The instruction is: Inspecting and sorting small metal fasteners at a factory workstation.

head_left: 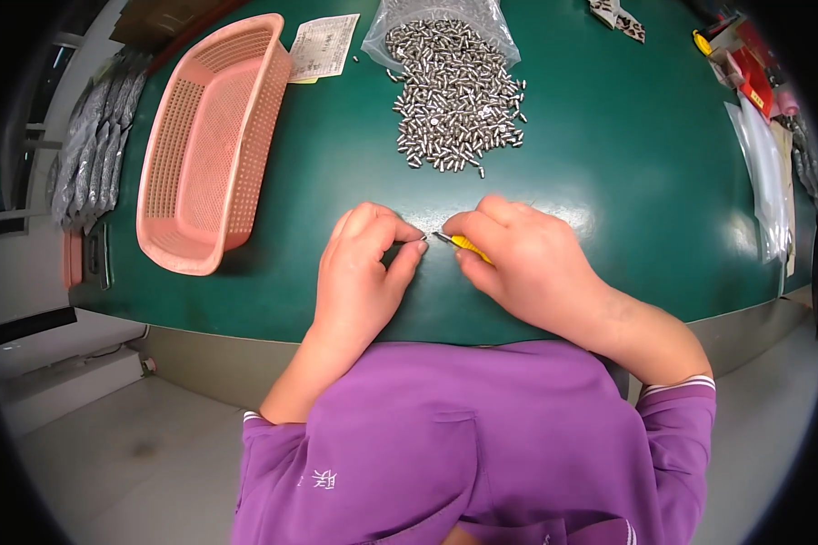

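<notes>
Small metal part worked on with a yellow tool at a green worktop.

A tiny metal piece is pinched between thumb and forefinger of the left hand, low over the worktop. A small tool with a yellow handle is gripped in the closed right hand, and its metal tip is placed at the piece. A heap of the same metal pieces is spilled from a clear bag further back; a pink basket is set at the left.

Open green table right of the metal parts pile; pink basket blocks its left; bare strip just below the pile.
</notes>
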`<action>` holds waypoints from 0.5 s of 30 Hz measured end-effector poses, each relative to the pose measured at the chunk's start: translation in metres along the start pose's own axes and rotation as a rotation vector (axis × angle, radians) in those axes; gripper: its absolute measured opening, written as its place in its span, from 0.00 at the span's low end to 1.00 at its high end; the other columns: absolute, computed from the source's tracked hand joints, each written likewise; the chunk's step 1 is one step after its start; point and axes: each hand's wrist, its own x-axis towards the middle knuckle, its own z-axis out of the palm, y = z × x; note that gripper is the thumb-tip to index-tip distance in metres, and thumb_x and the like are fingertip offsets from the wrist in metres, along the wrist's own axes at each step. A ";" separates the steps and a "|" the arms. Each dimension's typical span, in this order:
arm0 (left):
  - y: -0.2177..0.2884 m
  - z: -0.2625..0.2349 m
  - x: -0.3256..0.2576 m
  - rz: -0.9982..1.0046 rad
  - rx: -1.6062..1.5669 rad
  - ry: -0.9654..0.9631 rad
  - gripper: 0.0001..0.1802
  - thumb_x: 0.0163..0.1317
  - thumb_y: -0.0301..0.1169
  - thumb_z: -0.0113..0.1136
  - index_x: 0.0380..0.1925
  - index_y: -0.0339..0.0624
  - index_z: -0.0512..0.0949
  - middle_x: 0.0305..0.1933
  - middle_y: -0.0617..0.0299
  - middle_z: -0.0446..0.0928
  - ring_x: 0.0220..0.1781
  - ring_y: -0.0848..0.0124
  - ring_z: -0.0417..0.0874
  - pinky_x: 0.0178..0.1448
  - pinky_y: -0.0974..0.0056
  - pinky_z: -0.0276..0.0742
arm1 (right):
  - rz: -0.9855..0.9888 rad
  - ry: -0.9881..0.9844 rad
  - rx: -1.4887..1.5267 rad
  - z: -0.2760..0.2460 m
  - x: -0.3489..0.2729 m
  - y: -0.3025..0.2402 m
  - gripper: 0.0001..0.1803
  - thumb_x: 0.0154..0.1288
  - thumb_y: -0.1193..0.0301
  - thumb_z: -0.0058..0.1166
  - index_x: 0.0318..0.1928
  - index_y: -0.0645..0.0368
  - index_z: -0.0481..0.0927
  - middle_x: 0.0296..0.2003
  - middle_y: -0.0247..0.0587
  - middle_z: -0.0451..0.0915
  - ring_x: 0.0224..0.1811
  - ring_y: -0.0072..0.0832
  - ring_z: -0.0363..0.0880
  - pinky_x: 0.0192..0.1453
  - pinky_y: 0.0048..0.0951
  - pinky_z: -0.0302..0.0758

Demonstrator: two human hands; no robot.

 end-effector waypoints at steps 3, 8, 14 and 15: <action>0.000 0.000 0.000 -0.046 -0.012 -0.024 0.09 0.52 0.18 0.69 0.30 0.38 0.79 0.33 0.62 0.74 0.34 0.70 0.76 0.35 0.67 0.74 | 0.022 0.016 0.070 0.006 -0.002 -0.005 0.11 0.55 0.76 0.60 0.41 0.56 0.78 0.31 0.38 0.73 0.33 0.36 0.79 0.33 0.37 0.78; 0.002 -0.001 -0.001 -0.048 -0.038 0.002 0.09 0.51 0.17 0.69 0.28 0.38 0.78 0.32 0.62 0.74 0.33 0.71 0.75 0.33 0.68 0.72 | 0.043 0.059 0.077 0.010 -0.002 -0.007 0.12 0.54 0.76 0.60 0.41 0.55 0.78 0.31 0.38 0.72 0.33 0.35 0.78 0.33 0.35 0.78; 0.002 0.001 0.000 -0.058 -0.029 0.009 0.09 0.50 0.17 0.70 0.28 0.38 0.78 0.31 0.62 0.74 0.33 0.70 0.75 0.33 0.67 0.72 | 0.053 0.028 0.090 0.011 -0.002 -0.008 0.11 0.54 0.76 0.60 0.40 0.55 0.78 0.32 0.37 0.71 0.34 0.34 0.77 0.34 0.36 0.78; 0.002 0.001 0.000 -0.058 -0.028 0.007 0.09 0.50 0.17 0.70 0.28 0.38 0.78 0.31 0.62 0.74 0.33 0.70 0.75 0.33 0.67 0.72 | 0.054 0.029 0.091 0.011 -0.002 -0.008 0.11 0.54 0.76 0.60 0.40 0.55 0.78 0.32 0.37 0.71 0.34 0.34 0.77 0.34 0.36 0.78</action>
